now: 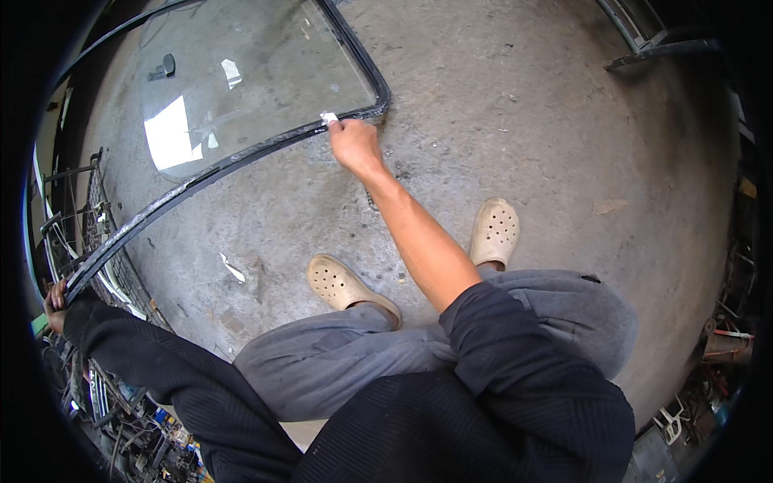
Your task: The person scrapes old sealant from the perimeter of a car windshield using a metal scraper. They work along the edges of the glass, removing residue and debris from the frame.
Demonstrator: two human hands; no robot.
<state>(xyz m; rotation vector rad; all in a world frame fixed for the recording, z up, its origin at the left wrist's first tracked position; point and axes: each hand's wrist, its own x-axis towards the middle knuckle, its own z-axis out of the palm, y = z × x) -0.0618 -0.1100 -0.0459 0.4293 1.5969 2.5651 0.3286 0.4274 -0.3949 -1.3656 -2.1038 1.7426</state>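
One windshield [241,80] at 11 o'clock on concrete floor [523,121] | right hand [353,141] pinching its black rim beside one white scrap [328,117] | left hand [55,302] clamped on rim at 9 o'clock | two beige clogs [342,283]

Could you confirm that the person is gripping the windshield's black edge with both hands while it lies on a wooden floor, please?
Not quite: the floor is bare grey concrete, not wood, as the head view shows. The rest stands: the right hand grips the windshield by its black edge near a corner, and the left hand grips that edge at its far left end.
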